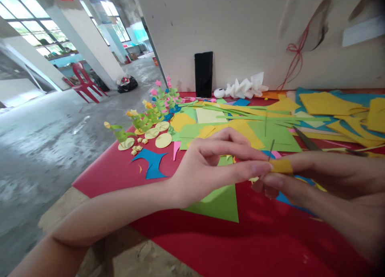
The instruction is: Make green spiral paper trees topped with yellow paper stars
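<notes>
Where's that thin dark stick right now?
In the head view, the thin dark stick is right of centre, poking up by the fingertips of the left hand and right hand, next to the small yellow paper.

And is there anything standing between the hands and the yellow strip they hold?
Nothing visible blocks them. The right hand pinches the strip directly; at its left end, a thin rod stands in the grip of the left hand.

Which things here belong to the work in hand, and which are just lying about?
Work in hand (likely):
yellow paper strip and thin dark rod, held
green sheet, curled green strips

Lying about, apparently:
black phone
red chair
black bag
</notes>
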Demonstrator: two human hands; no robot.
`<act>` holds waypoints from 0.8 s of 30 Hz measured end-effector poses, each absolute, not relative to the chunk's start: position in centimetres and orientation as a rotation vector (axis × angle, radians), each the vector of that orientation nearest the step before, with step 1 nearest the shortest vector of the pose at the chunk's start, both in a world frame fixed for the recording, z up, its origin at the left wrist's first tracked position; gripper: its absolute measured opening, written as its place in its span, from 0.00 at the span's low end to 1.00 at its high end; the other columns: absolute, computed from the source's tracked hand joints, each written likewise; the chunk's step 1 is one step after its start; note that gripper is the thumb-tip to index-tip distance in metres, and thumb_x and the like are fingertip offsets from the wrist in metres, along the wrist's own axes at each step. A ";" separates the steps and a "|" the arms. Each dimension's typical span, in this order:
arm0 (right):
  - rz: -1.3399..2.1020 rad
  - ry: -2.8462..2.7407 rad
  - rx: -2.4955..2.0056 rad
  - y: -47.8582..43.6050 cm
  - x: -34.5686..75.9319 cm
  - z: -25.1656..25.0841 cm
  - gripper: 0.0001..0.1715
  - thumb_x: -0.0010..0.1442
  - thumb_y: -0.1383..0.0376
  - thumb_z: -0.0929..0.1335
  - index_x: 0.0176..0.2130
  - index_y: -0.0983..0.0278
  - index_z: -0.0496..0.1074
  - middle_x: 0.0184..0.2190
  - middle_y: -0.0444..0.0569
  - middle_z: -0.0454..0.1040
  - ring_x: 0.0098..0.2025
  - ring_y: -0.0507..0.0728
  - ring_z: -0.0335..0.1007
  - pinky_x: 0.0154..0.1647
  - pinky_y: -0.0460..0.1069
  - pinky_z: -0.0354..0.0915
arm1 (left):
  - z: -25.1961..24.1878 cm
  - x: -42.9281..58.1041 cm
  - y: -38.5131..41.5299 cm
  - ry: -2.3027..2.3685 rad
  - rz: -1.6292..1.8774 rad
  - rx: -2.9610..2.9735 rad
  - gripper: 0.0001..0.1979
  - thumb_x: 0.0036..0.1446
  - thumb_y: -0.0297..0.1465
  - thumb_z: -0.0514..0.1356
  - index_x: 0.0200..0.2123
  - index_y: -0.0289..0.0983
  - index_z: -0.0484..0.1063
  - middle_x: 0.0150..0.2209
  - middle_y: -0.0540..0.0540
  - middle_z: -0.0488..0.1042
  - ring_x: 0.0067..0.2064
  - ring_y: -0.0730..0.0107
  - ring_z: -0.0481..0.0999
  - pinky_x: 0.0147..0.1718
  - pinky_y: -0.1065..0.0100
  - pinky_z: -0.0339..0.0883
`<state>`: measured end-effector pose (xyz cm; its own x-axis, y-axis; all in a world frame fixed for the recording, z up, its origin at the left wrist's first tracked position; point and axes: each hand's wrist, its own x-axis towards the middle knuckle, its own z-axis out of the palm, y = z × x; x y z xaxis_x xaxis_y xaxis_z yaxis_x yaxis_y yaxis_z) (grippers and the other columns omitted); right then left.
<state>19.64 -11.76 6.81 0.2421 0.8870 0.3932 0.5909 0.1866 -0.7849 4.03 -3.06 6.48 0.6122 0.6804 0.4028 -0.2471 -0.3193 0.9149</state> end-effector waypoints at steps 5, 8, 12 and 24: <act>0.326 -1.586 -1.441 -11.3 19.8 6.8 0.06 0.50 0.52 0.71 0.27 0.49 0.77 0.22 0.32 0.77 0.19 0.47 0.71 0.20 0.34 0.66 | 6.7 4.1 -3.2 0.330 0.991 1.670 0.05 0.51 0.26 0.65 0.27 0.43 0.79 0.26 0.51 0.71 0.33 0.73 0.72 0.36 0.68 0.71; 0.300 -1.590 -1.379 -11.0 19.6 6.7 0.02 0.51 0.56 0.72 0.28 0.49 0.77 0.22 0.31 0.77 0.19 0.46 0.70 0.20 0.33 0.65 | 6.6 4.1 -3.3 0.378 1.021 1.679 0.05 0.50 0.25 0.65 0.27 0.41 0.78 0.27 0.51 0.71 0.33 0.74 0.71 0.37 0.68 0.71; 0.326 -1.569 -1.343 -10.5 19.2 6.6 0.02 0.50 0.58 0.72 0.28 0.52 0.77 0.24 0.33 0.78 0.20 0.48 0.72 0.22 0.36 0.68 | 6.2 4.2 -3.2 0.423 0.995 1.540 0.04 0.51 0.26 0.65 0.27 0.42 0.78 0.27 0.52 0.71 0.33 0.75 0.71 0.37 0.69 0.70; 0.381 -1.683 -1.425 -10.5 19.4 6.4 0.07 0.54 0.62 0.68 0.25 0.56 0.75 0.26 0.35 0.78 0.23 0.50 0.74 0.19 0.39 0.67 | 6.2 4.4 -3.7 0.472 0.919 1.241 0.04 0.48 0.25 0.67 0.25 0.39 0.78 0.28 0.53 0.70 0.34 0.79 0.69 0.45 0.72 0.65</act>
